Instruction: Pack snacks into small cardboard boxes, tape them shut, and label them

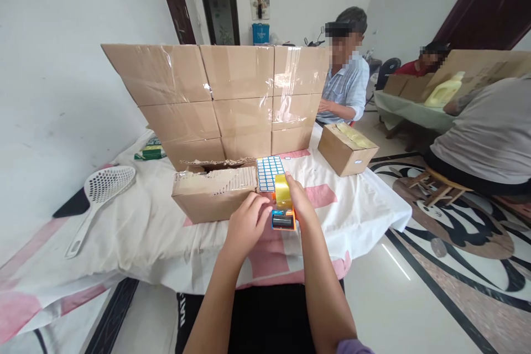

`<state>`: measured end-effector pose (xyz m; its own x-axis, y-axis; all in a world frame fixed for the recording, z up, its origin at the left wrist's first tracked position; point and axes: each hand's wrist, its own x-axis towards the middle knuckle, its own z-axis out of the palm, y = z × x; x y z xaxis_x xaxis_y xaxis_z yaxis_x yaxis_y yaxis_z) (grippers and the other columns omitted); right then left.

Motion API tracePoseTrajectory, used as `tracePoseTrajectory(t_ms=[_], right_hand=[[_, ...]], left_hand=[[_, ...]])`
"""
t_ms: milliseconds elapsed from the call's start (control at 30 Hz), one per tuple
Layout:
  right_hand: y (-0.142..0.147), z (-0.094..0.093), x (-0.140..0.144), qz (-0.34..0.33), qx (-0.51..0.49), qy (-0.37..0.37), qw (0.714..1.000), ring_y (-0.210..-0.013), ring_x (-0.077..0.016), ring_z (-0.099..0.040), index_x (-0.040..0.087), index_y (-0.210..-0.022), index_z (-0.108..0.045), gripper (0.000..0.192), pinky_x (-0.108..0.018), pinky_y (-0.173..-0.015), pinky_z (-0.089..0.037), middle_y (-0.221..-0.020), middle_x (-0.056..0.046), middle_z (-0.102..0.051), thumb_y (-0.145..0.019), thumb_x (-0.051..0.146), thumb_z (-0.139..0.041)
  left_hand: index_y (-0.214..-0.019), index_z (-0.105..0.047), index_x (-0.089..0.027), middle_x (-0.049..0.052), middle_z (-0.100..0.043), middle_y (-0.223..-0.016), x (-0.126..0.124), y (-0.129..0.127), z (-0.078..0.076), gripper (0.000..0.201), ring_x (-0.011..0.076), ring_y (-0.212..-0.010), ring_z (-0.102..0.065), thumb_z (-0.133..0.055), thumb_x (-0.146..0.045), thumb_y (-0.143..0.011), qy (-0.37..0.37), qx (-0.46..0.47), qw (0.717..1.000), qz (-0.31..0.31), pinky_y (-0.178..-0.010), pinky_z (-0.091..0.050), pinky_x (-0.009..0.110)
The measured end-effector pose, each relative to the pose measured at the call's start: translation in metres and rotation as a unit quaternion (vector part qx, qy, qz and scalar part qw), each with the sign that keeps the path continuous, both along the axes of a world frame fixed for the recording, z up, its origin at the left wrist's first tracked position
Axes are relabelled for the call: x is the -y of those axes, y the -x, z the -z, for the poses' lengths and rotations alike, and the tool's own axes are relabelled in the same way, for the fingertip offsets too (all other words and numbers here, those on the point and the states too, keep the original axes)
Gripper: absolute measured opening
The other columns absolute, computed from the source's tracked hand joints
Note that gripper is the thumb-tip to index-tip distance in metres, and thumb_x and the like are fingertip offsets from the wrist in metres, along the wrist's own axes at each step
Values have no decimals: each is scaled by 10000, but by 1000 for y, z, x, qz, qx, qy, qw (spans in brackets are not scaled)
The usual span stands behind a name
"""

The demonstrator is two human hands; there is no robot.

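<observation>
White-walled room with a patterned stone floor [456,265], dark door frames at the back. Across the middle, a counter [136,232] draped in a white-and-pink cloth. At its far side, a wall of cardboard boxes [232,97] stacked 3 high and taped with clear film. To the right, a seated person in a pale blue shirt [346,88] beside the stack; further right, another person's back in a grey shirt [485,133] on a wooden stool, and a second covered table with a yellow jug [446,91]. On the counter's right part, a single small sealed box [346,149], well apart from the hands. Nearer, just ahead of the hands, a low torn-open carton [213,193] lying lengthwise, ragged along its top edge. At the left edge, a white slotted ladle [102,193] flat on the cloth; behind it, a small green packet [151,149]. At the carton's right end, a sheet of blue-edged labels [269,172] — touching the tape dispenser. Left hand [245,227] curled, fingers resting against the carton's near right corner, grip unclear. Right hand [299,202] closed around an orange tape dispenser [282,213] — yellowish roll on top, pressed to the carton's end.
</observation>
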<state>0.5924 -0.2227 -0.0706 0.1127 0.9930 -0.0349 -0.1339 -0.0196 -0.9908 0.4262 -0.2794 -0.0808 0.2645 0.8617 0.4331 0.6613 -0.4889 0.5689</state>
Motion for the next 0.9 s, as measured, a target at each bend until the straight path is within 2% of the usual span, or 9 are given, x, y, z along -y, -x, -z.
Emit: tracePoseTrajectory(t_ms=[100, 200, 267, 367, 467, 533, 667, 767, 900], right_hand=[[2, -8, 4, -25, -32, 45, 998, -538, -227, -661, 233, -834, -663, 550, -339, -497, -519, -620, -25, -681, -848, 773, -555], [3, -9, 6, -18, -23, 10, 1000, -599, -229, -674, 235, -817, -656, 542, -339, -541, -530, -684, -35, -703, -846, 769, -571], [3, -5, 6, -7, -10, -21, 1000, -664, -234, -683, 238, -816, -655, 535, -338, -578, -537, -734, -37, -714, -848, 766, -576], [2, 5, 3, 31, -1, -50, 998, -763, -246, -691, 237, -860, -663, 554, -346, -639, -551, -801, -41, -718, -863, 778, -538], [0, 12, 1, 93, 4, -58, 994, -868, -257, -690, 230, -921, -676, 588, -361, -715, -567, -910, -55, -724, -869, 790, -505], [0, 14, -1, 121, 2, -69, 990, -871, -254, -685, 230, -927, -678, 587, -365, -723, -567, -927, -57, -720, -870, 787, -501], [1, 18, -4, 76, -34, -119, 989, -711, -246, -677, 220, -841, -668, 601, -383, -646, -564, -772, -63, -702, -894, 776, -444], [3, 22, -7, 41, -91, -122, 987, -632, -246, -669, 211, -832, -668, 658, -394, -587, -562, -710, -72, -695, -917, 772, -333], [5, 24, -10, 40, -139, -112, 983, -604, -241, -667, 202, -839, -664, 631, -386, -561, -559, -691, -59, -688, -895, 758, -371]], left_hand=[[-1100, -689, -248, 30, -650, -1110, -1, 2, 0, 282, 199, -1028, -653, -444, -375, -1041, 93, 36, 994, 36, -878, -477, 311], [-1083, -706, -232, 42, -648, -1105, -2, -3, 3, 326, 202, -1081, -639, -424, -390, -1042, 136, 134, 978, 87, -972, -465, 322], [-997, -714, -206, 53, -651, -1047, -4, -7, 7, 344, 210, -1065, -640, -430, -397, -1032, 158, 199, 963, 85, -972, -468, 328], [-893, -719, -197, 51, -645, -975, -7, -13, 10, 336, 217, -1017, -639, -461, -382, -1003, 189, 243, 949, 66, -951, -471, 334], [-930, -757, -215, 46, -632, -985, -7, -17, 11, 299, 212, -1003, -626, -504, -368, -974, 188, 253, 947, 65, -948, -463, 332], [-953, -782, -221, 46, -610, -944, -6, -19, 12, 280, 204, -941, -614, -543, -367, -952, 178, 263, 946, 57, -890, -472, 324], [-942, -813, -225, 46, -574, -878, -4, -25, 12, 226, 189, -835, -583, -633, -353, -891, 151, 298, 942, 32, -765, -461, 309], [-892, -816, -223, 61, -623, -917, -1, -29, 10, 175, 206, -898, -617, -676, -321, -855, 145, 315, 938, 14, -801, -469, 320], [-908, -812, -223, 69, -709, -970, 5, -30, 4, 163, 222, -946, -656, -682, -305, -855, 153, 316, 936, 7, -827, -483, 328]])
